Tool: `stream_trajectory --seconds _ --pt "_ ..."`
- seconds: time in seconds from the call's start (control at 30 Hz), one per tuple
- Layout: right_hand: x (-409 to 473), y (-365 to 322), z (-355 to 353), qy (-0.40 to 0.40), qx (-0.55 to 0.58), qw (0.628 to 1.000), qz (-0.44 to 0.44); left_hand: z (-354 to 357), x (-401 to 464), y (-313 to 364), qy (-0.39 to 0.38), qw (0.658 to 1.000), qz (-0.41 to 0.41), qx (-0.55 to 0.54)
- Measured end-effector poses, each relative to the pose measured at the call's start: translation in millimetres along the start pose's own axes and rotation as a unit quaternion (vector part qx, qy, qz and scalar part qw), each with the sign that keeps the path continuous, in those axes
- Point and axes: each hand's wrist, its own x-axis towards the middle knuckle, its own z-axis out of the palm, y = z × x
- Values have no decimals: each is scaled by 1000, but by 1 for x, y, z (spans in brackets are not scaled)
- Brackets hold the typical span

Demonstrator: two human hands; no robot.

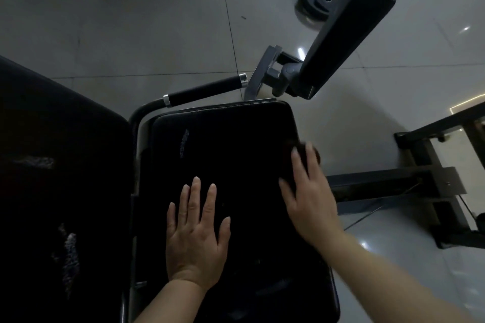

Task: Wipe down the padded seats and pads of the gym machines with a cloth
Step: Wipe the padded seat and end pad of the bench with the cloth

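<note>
Two bare hands work over a black padded seat (231, 165) of a gym machine, seen from above in dim light. The left hand (195, 228) lies flat on the middle of the seat, fingers straight and spread, holding nothing and seemingly steadying the person. The right hand (309, 191) is at the seat's right edge, its fingers resting over a small dark cloth (305, 149) and pressing it down; the fingers look only slightly bent, though blur makes their exact bend hard to tell.

To wipe well here, I would judge that the cloth should be kept flat under the fingers, drawn in overlapping passes from the right edge across to the left, then over the rim and corners. A pale scuffed streak (185, 139) near the seat's upper left likely needs firmer pressure. A second, tilted pad (354, 21) stands beyond the seat, and another dark pad (52, 165) lies just to the left.
</note>
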Motion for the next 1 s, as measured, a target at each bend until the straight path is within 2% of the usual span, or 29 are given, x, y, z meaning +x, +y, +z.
stream_trajectory --seconds 0.1,0.2,0.27,0.37,0.43,0.5,0.57,0.63,0.7,0.77,0.87,0.93,1.0 --pt "95 0 -4 -45 128 988 68 0 1 1 4 1000 1 5" --pt "97 0 -12 -55 169 982 71 0 0 1 7 1000 2 9" --pt "44 5 -11 -60 135 988 47 -1 0 1 8 1000 0 9" --pt "-42 6 -3 -21 -35 999 -7 0 1 1 2 1000 -1 10" --pt "-47 6 0 -27 -95 995 -30 0 1 1 4 1000 -4 10" --pt "-15 0 1 -34 -139 987 -76 0 1 1 6 1000 -4 10" --pt "41 -12 0 -29 -148 983 -101 -1 1 2 9 1000 -6 12" --pt "95 -27 3 -46 -144 986 -67 -1 1 3 12 1000 -9 15" --pt "112 -38 8 -60 -158 985 -44 0 0 3 18 1000 -10 10" --pt "85 -41 13 -62 -173 978 -94 1 -1 1 30 999 -10 -6" --pt "-11 -35 15 -90 -191 951 -224 3 -3 0 43 999 -11 -27" --pt "-56 -28 14 -119 -186 940 -261 3 -3 0 50 998 -9 -32" --pt "-44 -26 13 -132 -186 933 -278 3 -3 0 57 998 -8 -40"
